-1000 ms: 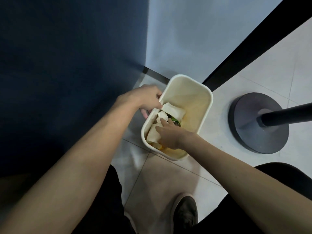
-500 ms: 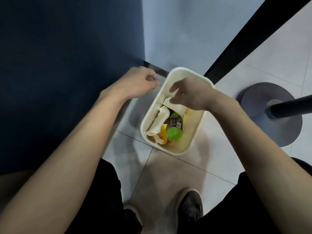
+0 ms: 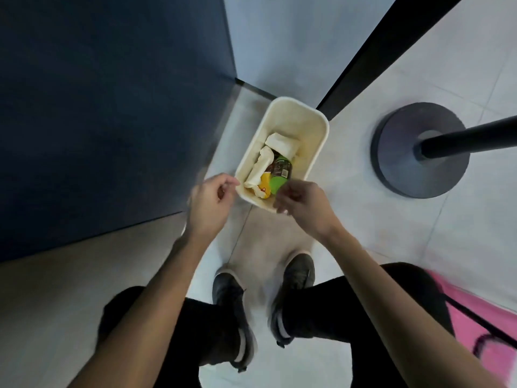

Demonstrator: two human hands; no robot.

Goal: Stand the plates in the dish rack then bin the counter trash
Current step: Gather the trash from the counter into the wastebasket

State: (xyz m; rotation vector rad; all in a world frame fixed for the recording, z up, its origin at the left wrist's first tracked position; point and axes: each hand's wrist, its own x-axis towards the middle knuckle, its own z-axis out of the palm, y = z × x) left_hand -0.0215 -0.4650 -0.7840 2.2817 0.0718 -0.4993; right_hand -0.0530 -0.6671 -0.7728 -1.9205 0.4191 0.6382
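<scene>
A cream plastic bin (image 3: 310,119) stands on the floor tiles against a dark blue panel. Inside it lie crumpled white paper (image 3: 281,144), a green bottle (image 3: 281,175) and a yellow wrapper (image 3: 264,187). My left hand (image 3: 211,201) hovers just left of the bin's near corner, fingers loosely curled, holding nothing. My right hand (image 3: 302,204) hangs over the bin's near rim, fingers loosely bent and empty. No plates or dish rack are in view.
A round dark stanchion base (image 3: 400,169) with a black post (image 3: 470,138) stands to the right of the bin. The dark blue panel (image 3: 112,107) fills the left side. My two dark shoes (image 3: 293,278) stand on the tiles below. Pink fabric (image 3: 475,326) shows at lower right.
Both hands have drawn back out of the bin toward me and hold nothing. The view has risen, so the bin looks farther away and my shoes have come into sight.
</scene>
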